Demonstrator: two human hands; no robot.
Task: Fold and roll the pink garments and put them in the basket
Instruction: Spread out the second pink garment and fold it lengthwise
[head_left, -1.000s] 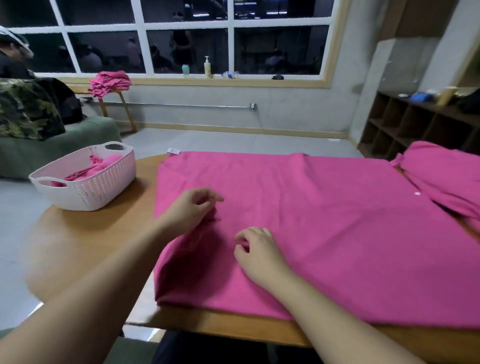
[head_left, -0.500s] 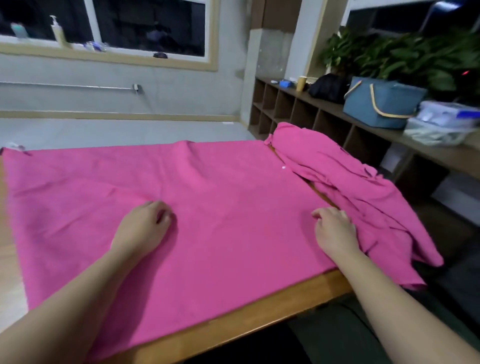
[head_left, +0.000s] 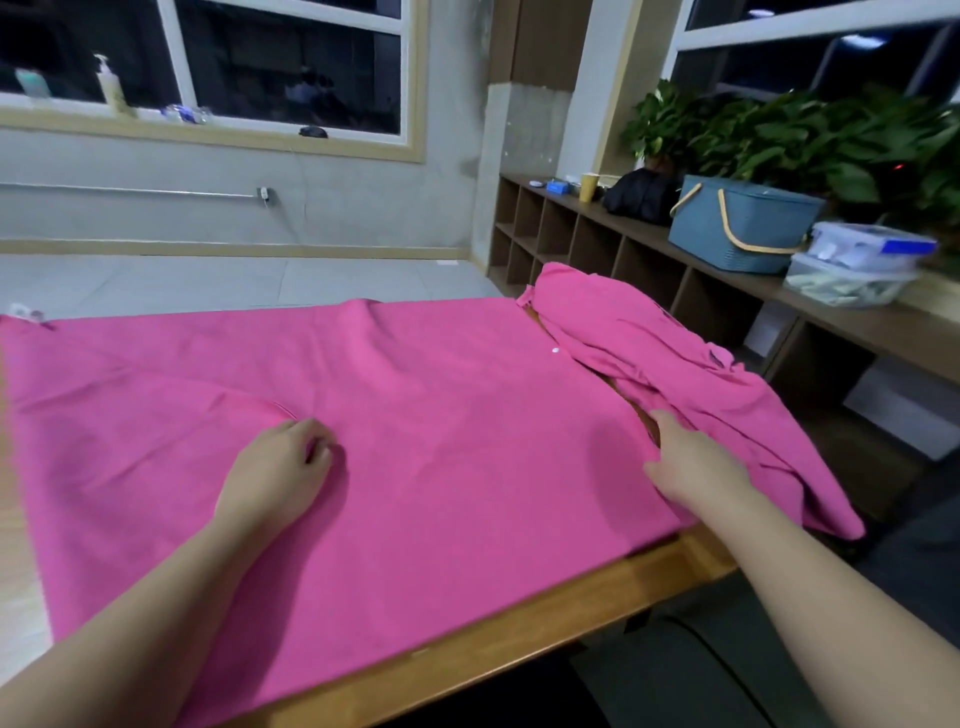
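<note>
A large pink garment lies spread flat over most of the wooden table. My left hand rests on its left-middle part with fingers curled, pinching the cloth where a small ridge ends. My right hand is at the garment's right edge, fingers curled round that edge beside a narrow gap of bare wood. A second pink garment lies crumpled on the table's right side and hangs over the edge. The white basket is out of view.
A low wooden shelf unit runs along the right wall. On it stand a blue basket with yellow handles, clear plastic boxes, a black bag and potted plants. Grey floor lies beyond the table.
The view has swung right, and the white basket has left the frame. My right hand moved from the garment's middle to its right edge; my left hand stayed on the cloth.
</note>
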